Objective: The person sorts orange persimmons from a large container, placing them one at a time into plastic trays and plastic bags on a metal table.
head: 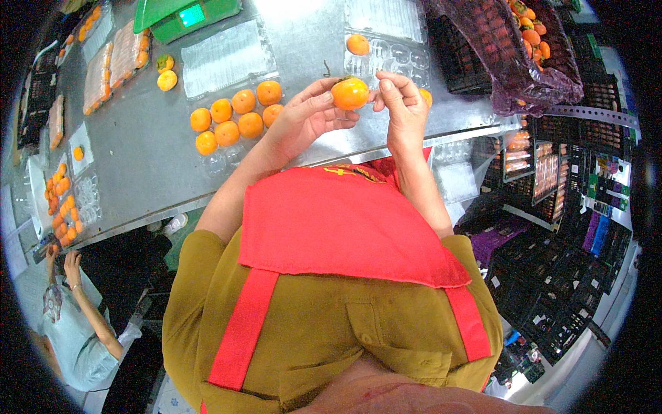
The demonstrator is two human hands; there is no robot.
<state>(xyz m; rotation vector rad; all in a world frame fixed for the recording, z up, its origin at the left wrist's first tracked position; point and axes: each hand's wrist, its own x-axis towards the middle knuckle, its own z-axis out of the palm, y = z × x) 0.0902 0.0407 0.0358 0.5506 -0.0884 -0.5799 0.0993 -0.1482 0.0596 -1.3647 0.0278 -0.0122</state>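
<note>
My left hand [310,111] holds an orange persimmon [350,93] by its side, between the thumb and fingers. The fruit's green calyx faces away from me. Just right of it is my right hand [403,101], thumb and fingers bent close together; whether something small is pinched there is unclear. Another persimmon [426,97] shows partly behind that hand. Beyond my hands lies a clear plastic clamshell tray [401,53] with one persimmon [358,45] in a cup. Left of my left hand, a second clamshell tray [220,159] holds two rows of persimmons [226,133].
A green scale [207,20] with a lit display stands at the back of the metal table [150,150]. Two loose persimmons [166,80] lie near packed trays [122,54]. At right, a purple-lined crate [538,88] holds persimmons. Another person's hands [72,269] are at far left.
</note>
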